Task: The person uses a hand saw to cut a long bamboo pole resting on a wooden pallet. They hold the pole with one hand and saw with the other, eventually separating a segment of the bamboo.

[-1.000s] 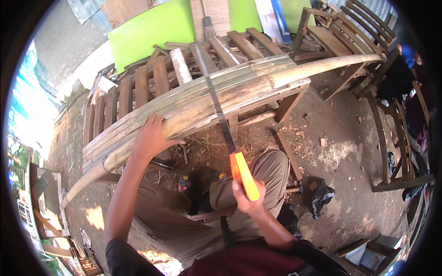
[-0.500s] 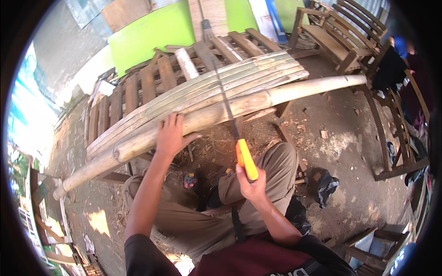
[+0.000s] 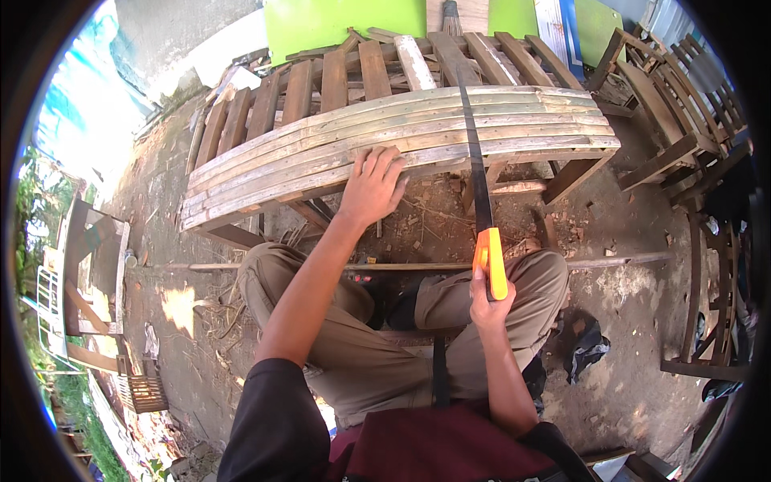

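My right hand (image 3: 491, 304) is wrapped round the orange handle of a handsaw (image 3: 479, 181), held before my right knee. Its dark blade points away from me and overlaps the pale bamboo slats (image 3: 321, 136) in view; whether it touches them I cannot tell. Those slats lie side by side along the near part of a low wooden bench frame. My left hand (image 3: 372, 186) rests at their near edge, left of the saw, its fingers lying over the front slat and holding nothing. Beyond my knees, a long pole (image 3: 610, 262) runs crosswise low down near the ground.
Brown wooden crosspieces (image 3: 333, 80) of the bench extend behind the slats. A broom (image 3: 450, 18) stands at the far wall by green panels (image 3: 337, 28). Wooden chairs (image 3: 666, 153) stand at the right. A black plastic bag (image 3: 588, 349) lies right of my knee.
The thick bamboo pole along the slats' near edge, under my left hand and the saw, is gone from there. A pole now shows low beyond my knees. My left hand is on the slats.
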A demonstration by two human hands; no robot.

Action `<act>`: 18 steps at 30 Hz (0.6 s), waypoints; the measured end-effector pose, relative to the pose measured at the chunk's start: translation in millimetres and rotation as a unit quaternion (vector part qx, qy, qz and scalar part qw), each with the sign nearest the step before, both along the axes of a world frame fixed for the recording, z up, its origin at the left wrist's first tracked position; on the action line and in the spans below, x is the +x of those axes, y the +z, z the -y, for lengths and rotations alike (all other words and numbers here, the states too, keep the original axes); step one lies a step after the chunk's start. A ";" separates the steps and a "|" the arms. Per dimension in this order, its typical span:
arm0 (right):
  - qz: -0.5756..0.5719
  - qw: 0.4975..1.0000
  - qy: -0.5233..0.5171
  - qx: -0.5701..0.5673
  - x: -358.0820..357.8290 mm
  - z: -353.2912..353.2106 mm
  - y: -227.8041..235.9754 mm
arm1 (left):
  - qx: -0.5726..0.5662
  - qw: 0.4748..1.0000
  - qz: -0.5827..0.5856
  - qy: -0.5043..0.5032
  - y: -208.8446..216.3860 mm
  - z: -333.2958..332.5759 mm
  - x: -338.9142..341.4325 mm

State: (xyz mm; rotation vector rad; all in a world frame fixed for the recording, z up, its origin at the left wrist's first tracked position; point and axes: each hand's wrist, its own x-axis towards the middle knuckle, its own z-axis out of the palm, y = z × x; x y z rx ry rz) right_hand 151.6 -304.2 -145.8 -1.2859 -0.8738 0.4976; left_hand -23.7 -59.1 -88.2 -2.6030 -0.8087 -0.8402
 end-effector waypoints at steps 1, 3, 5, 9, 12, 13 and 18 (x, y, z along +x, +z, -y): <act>-0.005 1.000 -0.002 -0.005 1.2 1.1 0.4 | -0.006 0.999 0.022 -0.025 -10.6 11.3 3.9; -0.008 1.000 -0.010 -0.009 -1.2 0.0 2.6 | -0.037 0.997 0.049 -0.046 -38.5 42.8 8.2; 0.014 1.000 -0.002 -0.017 -0.1 -0.6 1.2 | -0.110 0.989 -0.044 -0.090 -72.2 64.9 1.5; 0.089 0.996 0.005 -0.019 -0.1 -2.6 4.6 | -0.385 0.900 -0.202 0.014 -140.8 63.6 -18.6; 0.069 0.996 0.021 -0.044 1.2 -1.0 -4.1 | -0.464 0.827 -0.294 0.116 -188.6 66.9 -24.1; 0.082 0.996 0.021 -0.035 1.8 -1.4 -6.8 | -0.474 0.813 -0.320 0.112 -203.1 75.3 -22.9; 0.097 0.993 0.041 -0.049 2.1 -2.9 -18.8 | -0.424 0.839 -0.318 0.120 -255.4 106.3 -32.8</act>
